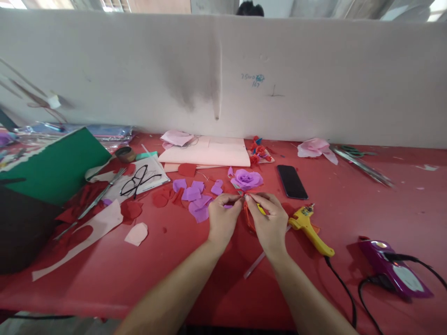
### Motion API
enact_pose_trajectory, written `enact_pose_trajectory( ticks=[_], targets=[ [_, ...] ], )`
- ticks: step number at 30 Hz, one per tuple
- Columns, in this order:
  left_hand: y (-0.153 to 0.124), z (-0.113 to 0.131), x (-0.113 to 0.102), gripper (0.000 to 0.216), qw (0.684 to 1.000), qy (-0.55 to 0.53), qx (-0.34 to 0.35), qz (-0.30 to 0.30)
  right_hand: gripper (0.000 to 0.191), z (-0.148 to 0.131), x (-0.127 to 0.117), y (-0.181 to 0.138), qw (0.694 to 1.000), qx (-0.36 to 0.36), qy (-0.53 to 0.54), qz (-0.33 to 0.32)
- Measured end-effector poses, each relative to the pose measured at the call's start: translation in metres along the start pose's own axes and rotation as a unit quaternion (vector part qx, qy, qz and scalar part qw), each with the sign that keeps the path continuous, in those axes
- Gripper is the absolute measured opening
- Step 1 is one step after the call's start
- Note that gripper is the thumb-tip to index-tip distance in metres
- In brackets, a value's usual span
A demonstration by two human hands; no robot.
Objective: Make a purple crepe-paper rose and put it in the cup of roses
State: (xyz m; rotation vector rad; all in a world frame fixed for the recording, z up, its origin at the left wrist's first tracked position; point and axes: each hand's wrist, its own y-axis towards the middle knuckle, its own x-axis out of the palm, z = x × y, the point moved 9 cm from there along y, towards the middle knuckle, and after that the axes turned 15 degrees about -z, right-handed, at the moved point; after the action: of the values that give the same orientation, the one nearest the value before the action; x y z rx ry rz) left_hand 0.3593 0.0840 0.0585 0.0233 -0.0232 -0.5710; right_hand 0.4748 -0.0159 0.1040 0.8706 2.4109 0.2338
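My left hand and my right hand meet over the red table, fingertips pinched together on a small piece I cannot make out, just in front of a purple paper rose. Loose purple petals lie to the left of my left hand. An orange-handled tool lies under my right hand, mostly hidden. A yellow glue gun rests just right of my right hand.
A black phone lies behind the glue gun. Pink sheets, black glasses, a green sheet, red scraps, scissors and a purple device with cables are spread about. A white partition wall backs the table.
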Motion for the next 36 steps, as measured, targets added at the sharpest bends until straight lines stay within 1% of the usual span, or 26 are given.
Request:
enact_pose_trajectory(
  ticks=[8,12,16,22,25,28,31,34,36],
  targets=[
    [0.0,-0.005,-0.001,0.013,1.0,-0.005,-0.015,0.007,0.016,-0.011,0.0,-0.003,0.995,-0.073,-0.061,0.027],
    [-0.001,-0.004,-0.002,0.012,1.0,-0.006,-0.007,0.011,0.016,-0.013,0.001,-0.005,0.992,-0.094,-0.071,0.035],
    [-0.003,0.004,-0.005,0.006,0.999,0.016,0.003,0.029,0.016,-0.013,0.002,-0.006,0.991,-0.102,-0.08,0.035],
    [-0.006,0.014,-0.007,0.003,0.996,0.059,0.03,0.056,0.015,-0.016,0.003,-0.007,0.991,-0.095,-0.086,0.034],
    [-0.005,0.014,-0.009,0.002,0.997,0.05,0.029,0.06,0.016,-0.017,0.004,-0.007,0.992,-0.095,-0.082,0.032],
    [-0.004,0.007,-0.011,0.003,0.998,0.008,0.003,0.062,0.016,-0.02,0.007,-0.008,0.99,-0.112,-0.083,0.032],
    [-0.001,-0.007,-0.009,0.009,0.994,-0.095,-0.035,0.049,0.016,-0.028,0.011,-0.011,0.983,-0.148,-0.103,0.02],
    [0.001,-0.021,0.001,0.015,0.969,-0.235,-0.071,0.016,0.009,-0.037,0.014,-0.015,0.98,-0.177,-0.093,-0.01],
    [0.002,-0.028,0.006,0.018,0.952,-0.292,-0.091,-0.001,0.016,-0.038,0.014,-0.015,0.983,-0.169,-0.068,-0.026]
  ],
)
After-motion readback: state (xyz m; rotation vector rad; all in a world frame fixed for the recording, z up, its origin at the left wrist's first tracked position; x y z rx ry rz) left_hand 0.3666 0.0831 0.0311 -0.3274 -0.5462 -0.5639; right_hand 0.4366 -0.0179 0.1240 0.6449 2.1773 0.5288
